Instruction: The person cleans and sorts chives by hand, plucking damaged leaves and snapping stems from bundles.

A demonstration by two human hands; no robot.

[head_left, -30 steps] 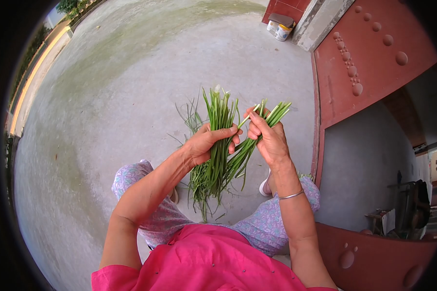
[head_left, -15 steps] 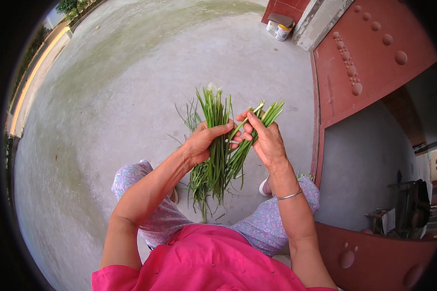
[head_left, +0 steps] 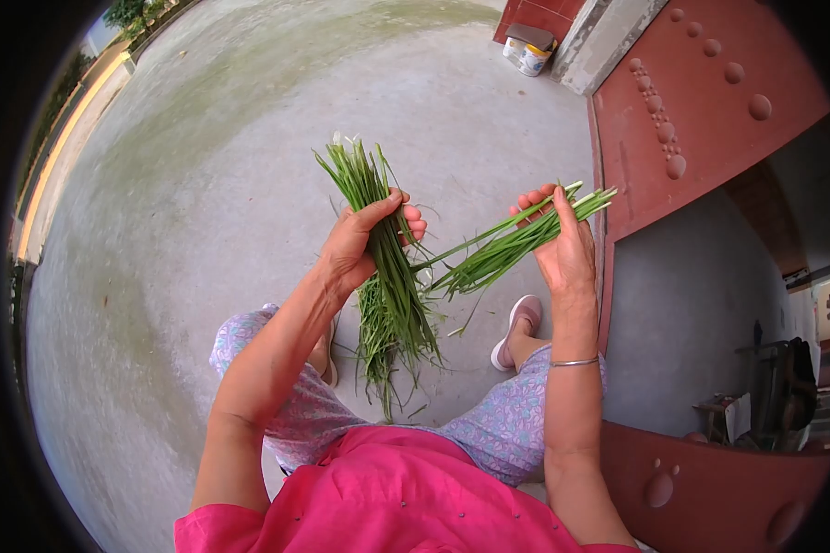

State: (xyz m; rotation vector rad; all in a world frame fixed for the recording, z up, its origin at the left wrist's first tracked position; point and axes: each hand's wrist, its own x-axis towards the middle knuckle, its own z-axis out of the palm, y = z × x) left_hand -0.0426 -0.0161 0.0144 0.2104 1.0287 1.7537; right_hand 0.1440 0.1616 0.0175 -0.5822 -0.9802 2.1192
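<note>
My left hand (head_left: 355, 241) is closed around a thick bunch of long green garlic chives (head_left: 401, 286), pale ends at the top and leaf tips hanging down. To its right, my right hand (head_left: 567, 249) grips a thinner bunch of garlic chives (head_left: 493, 260) between thumb and fingers. Those stalks slant, pale ends up and to the right, tips reaching down toward the left bunch. A few long leaves still bridge the two bunches. Under my left hand a loose heap of greens (head_left: 378, 346) lies on the ground between my feet, partly hidden by the bunch.
Grey concrete ground (head_left: 221, 203) stretches ahead and to the left. On the right are a red metal door (head_left: 710, 101) and an open doorway with dark items inside. A small white tub (head_left: 527, 57) stands by the wall. My pink shoe (head_left: 519, 332) is beside the heap.
My hands have moved apart: the left went up and left with its bunch, the right moved to the right with its stalks. The smaller bunch now lies flatter.
</note>
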